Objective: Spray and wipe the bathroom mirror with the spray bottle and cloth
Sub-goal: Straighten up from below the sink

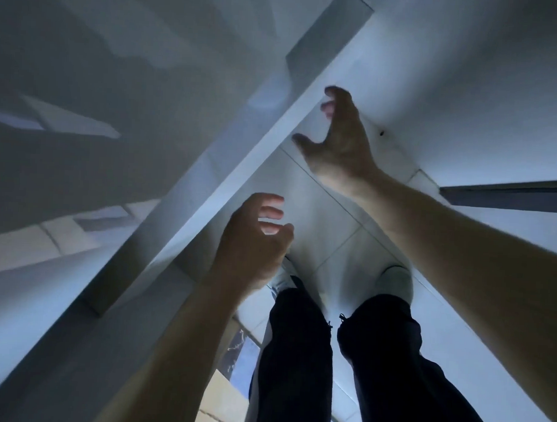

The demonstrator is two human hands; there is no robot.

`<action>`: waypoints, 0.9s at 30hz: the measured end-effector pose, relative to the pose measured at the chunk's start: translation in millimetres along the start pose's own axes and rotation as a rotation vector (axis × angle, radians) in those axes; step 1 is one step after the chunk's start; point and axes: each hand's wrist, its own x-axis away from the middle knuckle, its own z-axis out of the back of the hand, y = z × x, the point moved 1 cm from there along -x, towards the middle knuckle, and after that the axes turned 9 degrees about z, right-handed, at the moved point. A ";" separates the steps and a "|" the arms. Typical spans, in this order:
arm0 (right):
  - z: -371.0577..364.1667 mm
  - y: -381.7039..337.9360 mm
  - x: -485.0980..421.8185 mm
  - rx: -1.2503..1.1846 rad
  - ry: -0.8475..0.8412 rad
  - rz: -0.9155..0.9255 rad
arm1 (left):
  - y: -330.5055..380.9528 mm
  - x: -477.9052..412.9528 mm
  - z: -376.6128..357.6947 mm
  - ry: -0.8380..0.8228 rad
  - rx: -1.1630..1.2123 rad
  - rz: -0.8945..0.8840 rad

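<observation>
The view is dim and blurred, looking down at a white tiled floor (321,219). My left hand (253,238) hovers over the floor with loosely curled fingers and holds nothing. My right hand (337,140) reaches further out with fingers spread and bent, close to a white door edge or frame (242,139); whether it touches it I cannot tell. No spray bottle, cloth or mirror shows in this view.
My legs in dark trousers (299,355) and white shoes (395,279) stand on the tiles. A white door or panel (468,75) fills the upper right. A dark strip (507,195) runs at the right edge. Beige tiles (221,396) lie at the bottom.
</observation>
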 end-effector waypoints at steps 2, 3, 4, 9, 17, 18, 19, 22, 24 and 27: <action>15.0 34.5 54.8 0.007 -0.055 -0.069 | 11.0 7.1 -7.2 -0.011 0.008 -0.014; 23.4 57.4 84.4 0.023 -0.071 -0.114 | 16.9 11.4 -11.4 -0.016 0.005 -0.025; 35.1 71.5 111.1 0.049 -0.096 -0.183 | 23.4 16.0 -15.4 -0.022 -0.005 -0.039; 78.2 105.8 223.8 0.044 -0.076 -0.474 | 52.0 45.5 -35.7 -0.059 -0.006 -0.107; 139.5 -8.8 244.8 -0.043 -0.191 -0.253 | 80.3 148.7 -21.5 -0.126 -0.215 -0.119; 151.4 -32.4 235.1 -0.050 -0.205 -0.186 | 88.4 163.8 -12.3 -0.118 -0.220 -0.137; 162.6 -53.7 225.4 -0.052 -0.208 -0.125 | 97.4 178.6 -2.2 -0.110 -0.225 -0.155; 200.6 -114.7 204.0 -0.039 -0.178 0.024 | 130.2 217.1 32.2 -0.059 -0.222 -0.216; 223.2 -147.4 197.5 -0.065 -0.127 0.108 | 153.9 237.7 55.1 -0.008 -0.172 -0.257; 247.2 -180.4 195.7 -0.074 -0.073 0.184 | 183.7 263.4 82.4 0.084 -0.070 -0.304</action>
